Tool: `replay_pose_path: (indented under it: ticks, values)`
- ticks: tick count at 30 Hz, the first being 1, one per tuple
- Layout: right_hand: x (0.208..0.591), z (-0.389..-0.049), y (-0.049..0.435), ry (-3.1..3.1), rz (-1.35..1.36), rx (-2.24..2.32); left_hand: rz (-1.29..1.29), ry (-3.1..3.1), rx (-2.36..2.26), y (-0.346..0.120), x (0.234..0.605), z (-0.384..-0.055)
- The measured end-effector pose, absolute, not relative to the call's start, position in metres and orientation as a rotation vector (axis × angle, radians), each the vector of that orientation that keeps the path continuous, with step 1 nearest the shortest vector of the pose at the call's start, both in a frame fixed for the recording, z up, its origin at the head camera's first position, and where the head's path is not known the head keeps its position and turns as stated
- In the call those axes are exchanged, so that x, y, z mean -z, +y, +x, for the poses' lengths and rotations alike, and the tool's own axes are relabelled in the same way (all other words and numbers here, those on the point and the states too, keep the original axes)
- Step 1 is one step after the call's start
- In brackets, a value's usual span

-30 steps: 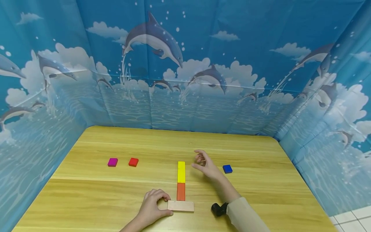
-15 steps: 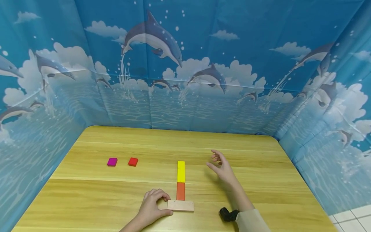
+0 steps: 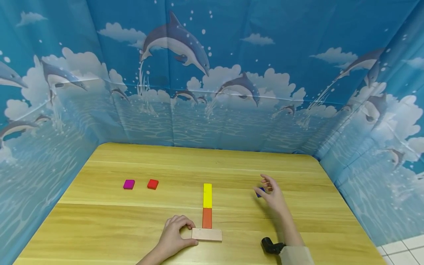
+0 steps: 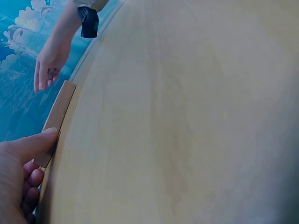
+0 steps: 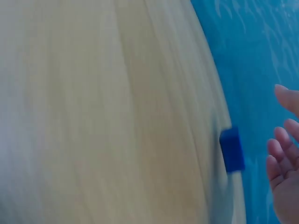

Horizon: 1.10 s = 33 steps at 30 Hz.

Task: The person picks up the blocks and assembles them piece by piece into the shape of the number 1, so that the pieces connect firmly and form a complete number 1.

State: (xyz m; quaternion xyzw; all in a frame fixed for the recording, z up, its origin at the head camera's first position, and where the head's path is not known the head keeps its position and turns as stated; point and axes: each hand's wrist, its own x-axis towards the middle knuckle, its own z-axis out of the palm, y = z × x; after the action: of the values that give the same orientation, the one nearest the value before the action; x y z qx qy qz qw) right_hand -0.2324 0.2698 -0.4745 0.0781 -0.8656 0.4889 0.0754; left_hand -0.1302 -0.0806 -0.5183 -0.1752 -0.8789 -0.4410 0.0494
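My left hand (image 3: 172,235) grips the left end of a plain wooden block (image 3: 208,235) between thumb and fingers. The left wrist view shows that thumb (image 4: 35,144) against the block's side. Beyond the block an orange block (image 3: 207,218) and a yellow block (image 3: 207,195) lie end to end in a line, forming a T with it. My right hand (image 3: 273,194) is above a small blue block (image 3: 260,193), fingers loosely bent and apart from it. In the right wrist view the blue block (image 5: 232,150) sits left of the fingertips, with nothing held.
A purple square block (image 3: 129,184) and a red square block (image 3: 152,184) lie at the left of the wooden table (image 3: 99,228). A black wrist device (image 3: 272,246) is on the right forearm. A dolphin-print curtain (image 3: 212,73) surrounds the table's far sides.
My right hand has moved right, from beside the yellow block to over the blue block. The left hand and the wooden block have stayed in place.
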Motion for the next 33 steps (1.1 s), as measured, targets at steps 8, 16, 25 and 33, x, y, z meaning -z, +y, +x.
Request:
replay_pose_path:
  ticks: [8,16,25,33]
  values:
    - [0.480,-0.234,0.293,-2.744,0.283,-1.408,-0.532,-2.682,1.340,-0.081,0.519,-0.131]
    - [0.488,-0.237,0.308,-2.788,0.309,-1.462,-0.533,-2.676,1.329,-0.081,0.520,-0.132]
    - [0.497,-0.239,0.313,-2.804,0.325,-1.448,-0.532,-2.674,1.340,-0.081,0.519,-0.132]
    - [0.497,-0.239,0.313,-2.822,0.341,-1.419,-0.527,-2.685,1.348,-0.081,0.519,-0.132]
